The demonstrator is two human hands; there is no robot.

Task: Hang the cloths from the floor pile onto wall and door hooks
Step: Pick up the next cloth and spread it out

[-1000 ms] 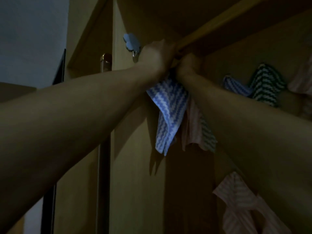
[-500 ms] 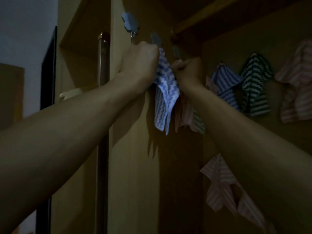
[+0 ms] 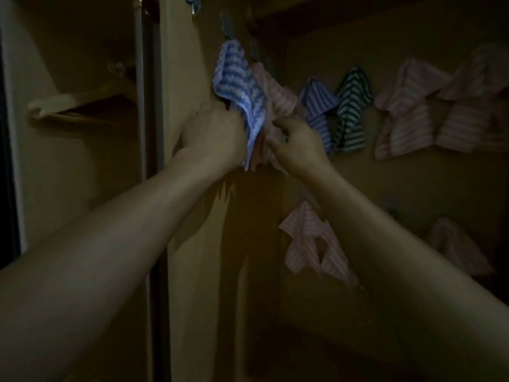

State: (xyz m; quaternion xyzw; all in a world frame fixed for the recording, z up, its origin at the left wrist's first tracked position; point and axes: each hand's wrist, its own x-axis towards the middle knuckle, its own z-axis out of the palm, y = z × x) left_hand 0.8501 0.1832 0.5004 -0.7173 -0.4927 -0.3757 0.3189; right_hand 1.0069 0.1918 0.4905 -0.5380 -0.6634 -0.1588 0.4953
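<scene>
Left hand (image 3: pixel 213 133): raised against the inner face of the wardrobe door (image 3: pixel 187 78), fingers curled round the lower left edge of the blue-and-white zigzag cloth (image 3: pixel 239 86), which is gripped there.

Right hand (image 3: pixel 296 144): raised just beside the left, thumb and fingers pinching the hanging folds of the pink striped cloth (image 3: pixel 275 95) (the fingertips are partly blurred).

Blue-and-white zigzag cloth: hung by its top corner from a grey adhesive hook (image 3: pixel 228 26) on the door; long axis vertical, lower point directed down between the two hands.

Pink striped cloth: hung just right of the zigzag cloth and partly overlapped by it, suspended from a second hook (image 3: pixel 254 51); long axis vertical, tail hanging down.

Further hook (image 3: pixel 192 1): blue, seen at the top edge of the door, nothing on it.

Rear wall of the wardrobe (image 3: pixel 385 188), upper row, left to right: a blue striped cloth (image 3: pixel 316 106), a dark green striped cloth (image 3: pixel 352 106), two pink striped cloths (image 3: pixel 407 106) (image 3: pixel 468 111), all draped from their top corners (their hooks are hidden by the fabric).

Lower row: one pink striped cloth (image 3: pixel 308 241) hung beside the right forearm; another pale cloth (image 3: pixel 454 244) is seen in deep shadow further right, its pattern not discernible.

Left compartment: a pale clothes hanger (image 3: pixel 68 100) is seen beyond a vertical metal bar (image 3: pixel 140 92).
</scene>
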